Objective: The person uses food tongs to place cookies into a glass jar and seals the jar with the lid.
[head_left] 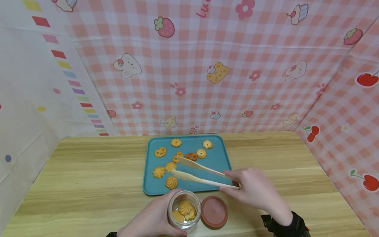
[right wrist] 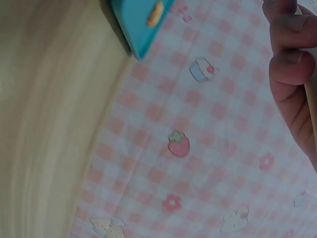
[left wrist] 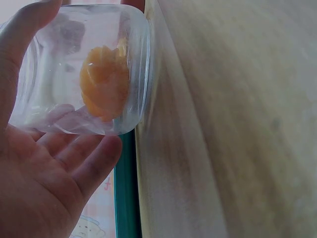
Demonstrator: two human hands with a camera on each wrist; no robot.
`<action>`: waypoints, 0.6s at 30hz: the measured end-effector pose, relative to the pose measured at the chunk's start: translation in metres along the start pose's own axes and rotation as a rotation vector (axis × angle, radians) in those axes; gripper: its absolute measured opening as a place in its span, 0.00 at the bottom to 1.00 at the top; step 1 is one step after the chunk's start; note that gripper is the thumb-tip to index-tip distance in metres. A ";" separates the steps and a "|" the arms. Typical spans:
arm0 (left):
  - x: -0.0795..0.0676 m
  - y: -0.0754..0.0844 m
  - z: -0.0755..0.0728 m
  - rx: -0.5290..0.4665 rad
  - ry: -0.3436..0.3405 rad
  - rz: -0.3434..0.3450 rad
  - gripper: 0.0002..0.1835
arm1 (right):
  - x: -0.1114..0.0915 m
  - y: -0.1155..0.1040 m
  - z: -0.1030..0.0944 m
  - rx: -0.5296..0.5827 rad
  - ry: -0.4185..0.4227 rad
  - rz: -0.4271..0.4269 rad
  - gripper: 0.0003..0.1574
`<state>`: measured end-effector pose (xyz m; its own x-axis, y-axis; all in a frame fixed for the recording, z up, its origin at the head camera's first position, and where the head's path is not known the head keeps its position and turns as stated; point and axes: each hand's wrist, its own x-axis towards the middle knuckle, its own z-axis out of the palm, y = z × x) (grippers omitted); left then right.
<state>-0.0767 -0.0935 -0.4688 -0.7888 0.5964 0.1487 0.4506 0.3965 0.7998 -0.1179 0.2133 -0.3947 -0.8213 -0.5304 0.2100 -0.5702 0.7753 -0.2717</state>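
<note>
My left hand (head_left: 158, 214) grips a clear jar (head_left: 184, 210) from its left side, the thumb round the near side. Inside the jar lie a few cookies (head_left: 186, 210), seen through its wall in the left wrist view. In my right hand (head_left: 251, 187) is a pair of light wooden tongs (head_left: 201, 174), their arms spread apart over the blue tray (head_left: 207, 184). Nothing sits between the tong tips, which hover near a flower-shaped cookie (head_left: 170, 166) and a swirl cookie (head_left: 171, 182). The right wrist view shows only curled fingers (right wrist: 292, 67) and an edge of the tongs.
A reddish-brown lid (head_left: 214, 212) lies on the wooden table (head_left: 97, 177) just right of the jar. Pretzels (head_left: 160, 152) and more cookies (head_left: 207, 144) are scattered on the tray. A pink checked cloth (head_left: 192, 82) hangs behind the table.
</note>
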 end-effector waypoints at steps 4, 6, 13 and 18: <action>0.000 0.001 0.001 0.015 -0.006 -0.029 0.47 | 0.003 -0.001 0.011 0.005 -0.036 -0.003 0.27; 0.000 0.001 0.001 0.018 -0.008 -0.039 0.48 | 0.004 -0.001 0.015 0.011 -0.046 0.003 0.26; 0.000 0.000 0.000 0.002 0.000 -0.011 0.47 | 0.006 -0.002 0.023 -0.002 -0.063 0.007 0.25; 0.000 -0.001 0.000 -0.007 0.001 -0.001 0.47 | 0.007 -0.003 0.027 0.004 -0.086 0.006 0.23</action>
<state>-0.0768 -0.0935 -0.4694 -0.7893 0.5957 0.1486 0.4473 0.3921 0.8038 -0.1224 0.1975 -0.4181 -0.8229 -0.5537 0.1272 -0.5655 0.7769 -0.2767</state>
